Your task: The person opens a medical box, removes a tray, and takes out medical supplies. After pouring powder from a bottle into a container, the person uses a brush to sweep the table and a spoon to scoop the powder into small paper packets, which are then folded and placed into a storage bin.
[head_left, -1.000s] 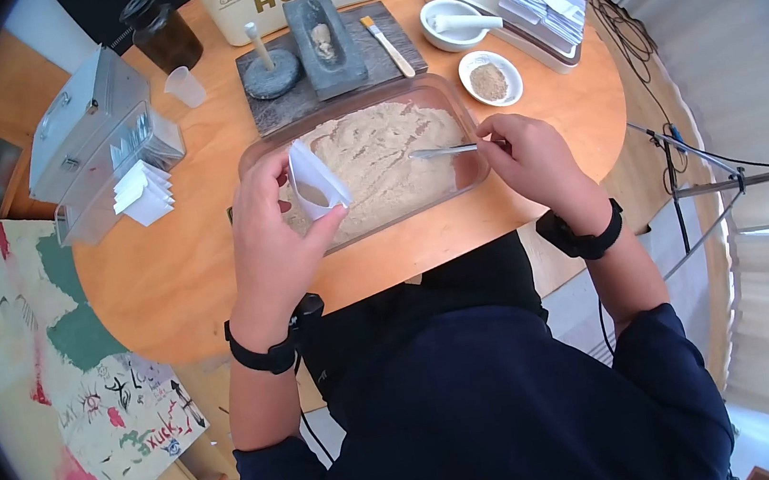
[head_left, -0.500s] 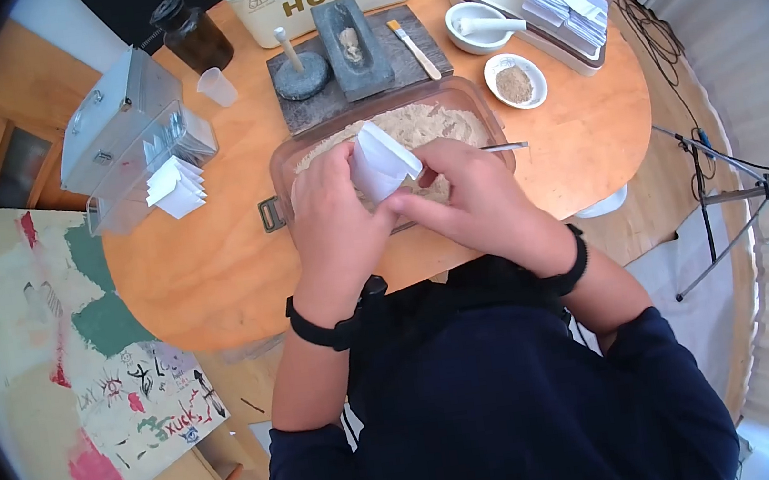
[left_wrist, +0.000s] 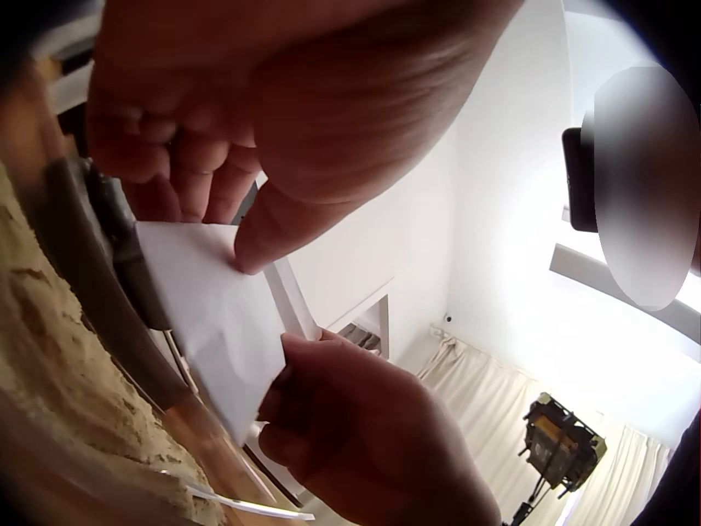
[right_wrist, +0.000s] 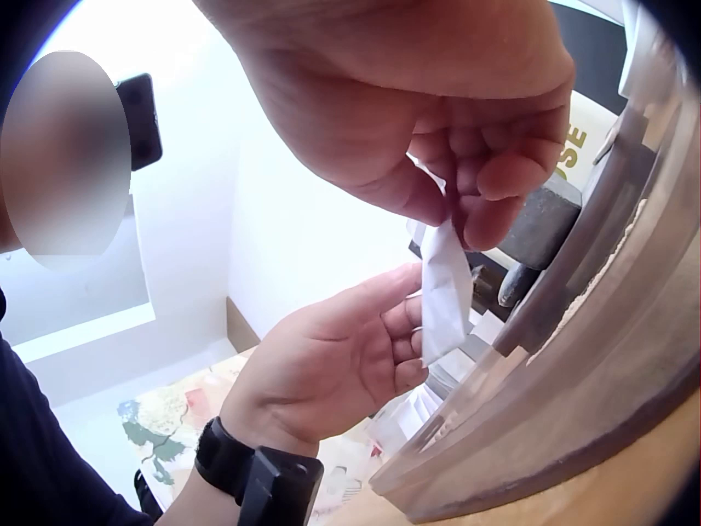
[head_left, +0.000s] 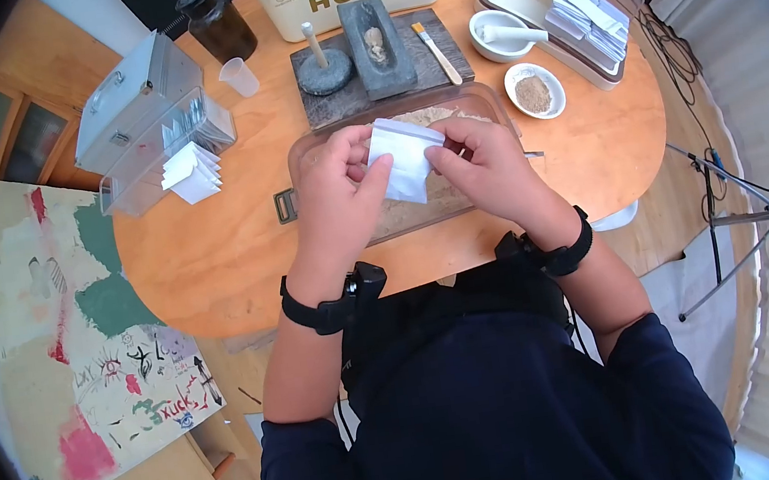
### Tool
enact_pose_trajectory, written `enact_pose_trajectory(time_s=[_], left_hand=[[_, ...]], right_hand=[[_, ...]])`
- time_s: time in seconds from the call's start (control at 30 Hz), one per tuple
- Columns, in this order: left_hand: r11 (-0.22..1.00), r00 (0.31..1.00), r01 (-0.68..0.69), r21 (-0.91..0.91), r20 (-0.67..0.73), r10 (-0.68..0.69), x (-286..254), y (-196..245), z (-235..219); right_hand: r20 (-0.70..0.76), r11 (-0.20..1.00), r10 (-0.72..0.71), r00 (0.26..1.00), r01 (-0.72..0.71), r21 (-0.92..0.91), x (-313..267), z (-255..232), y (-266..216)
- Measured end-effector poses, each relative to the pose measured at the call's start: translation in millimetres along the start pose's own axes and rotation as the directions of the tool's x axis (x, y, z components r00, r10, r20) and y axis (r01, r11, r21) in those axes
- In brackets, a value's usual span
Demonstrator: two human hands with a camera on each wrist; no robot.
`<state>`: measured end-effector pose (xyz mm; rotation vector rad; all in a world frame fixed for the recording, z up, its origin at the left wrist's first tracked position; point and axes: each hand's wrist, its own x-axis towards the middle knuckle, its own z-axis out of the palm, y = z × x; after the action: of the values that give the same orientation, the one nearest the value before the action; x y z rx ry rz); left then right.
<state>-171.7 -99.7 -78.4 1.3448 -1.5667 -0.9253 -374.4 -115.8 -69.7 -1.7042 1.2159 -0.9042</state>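
A small white paper packet (head_left: 406,168) is held in front of me, above a brownish clear tub (head_left: 482,96) of pale powder (head_left: 415,217). My left hand (head_left: 338,198) pinches the packet's left side, thumb on its near face and fingers behind. At the upper right edge, my right hand (head_left: 494,169) pinches the paper between thumb and fingers. A folded strip runs along that edge in the left wrist view. The thin metal tool (head_left: 535,154) lies across the tub's right rim, partly hidden by the right hand. What the packet holds is hidden.
Behind the tub, a dark board (head_left: 322,106) bears a stone trough (head_left: 376,54), a handled stone disc (head_left: 324,75) and a brush (head_left: 439,56). Right are a mortar (head_left: 503,45), a powder dish (head_left: 534,92) and paper packets (head_left: 590,18). Left stand a metal case (head_left: 122,99) and bottle (head_left: 219,25).
My right hand has let go of the metal tool, left at the tub's right rim, and come over to the packet. The packet's open mouth has turned out of sight, its edge now folded.
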Motion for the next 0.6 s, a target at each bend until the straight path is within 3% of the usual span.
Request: enact_pose_trajectory(time_s=[0.07, 0.13, 0.17, 0.23, 0.27, 0.33, 0.43, 0.6], left_hand=[[1.000, 1.000, 0.026, -0.006, 0.009, -0.025, 2.7, -2.9, 0.9], [0.970, 0.995, 0.099, -0.220, 0.017, -0.098, 4.6, -2.9, 2.9], [0.971, 0.995, 0.099, -0.218, 0.020, -0.097, 4.7, -1.7, 3.4], [0.938, 0.985, 0.171, -0.301, 0.053, -0.162, 3.3, 0.7, 3.8], [0.938, 0.985, 0.173, -0.299, 0.055, -0.164, 3.1, -0.4, 4.3], [0.945, 0.991, 0.131, -0.299, 0.008, -0.134, 2.9, -3.4, 5.0], [0.917, 0.982, 0.174, -0.360, -0.003, -0.188, 2.5, -3.3, 5.3], [0.876, 0.972, 0.209, -0.435, -0.009, -0.236, 6.2, 2.3, 2.4]], right_hand=[[0.022, 0.999, 0.012, 1.000, -0.013, 0.044, 0.1, -1.7, -0.6], [0.003, 0.998, -0.048, 0.999, 0.047, 0.052, -1.0, -1.7, -10.6], [0.000, 0.997, -0.046, 0.999, 0.046, 0.054, 0.1, -0.4, -8.5], [0.072, 0.964, 0.065, 0.995, -0.081, 0.252, 3.0, 3.1, 1.7], [0.071, 0.964, 0.067, 0.995, -0.083, 0.253, 4.7, 4.3, 8.0], [0.082, 0.898, 0.091, 0.992, -0.118, 0.424, 8.3, 6.4, 13.5], [0.163, 0.853, 0.165, 0.973, -0.224, 0.472, 7.3, 2.6, 5.9], [0.189, 0.849, 0.152, 0.970, -0.226, 0.478, 6.3, 0.8, 7.8]])
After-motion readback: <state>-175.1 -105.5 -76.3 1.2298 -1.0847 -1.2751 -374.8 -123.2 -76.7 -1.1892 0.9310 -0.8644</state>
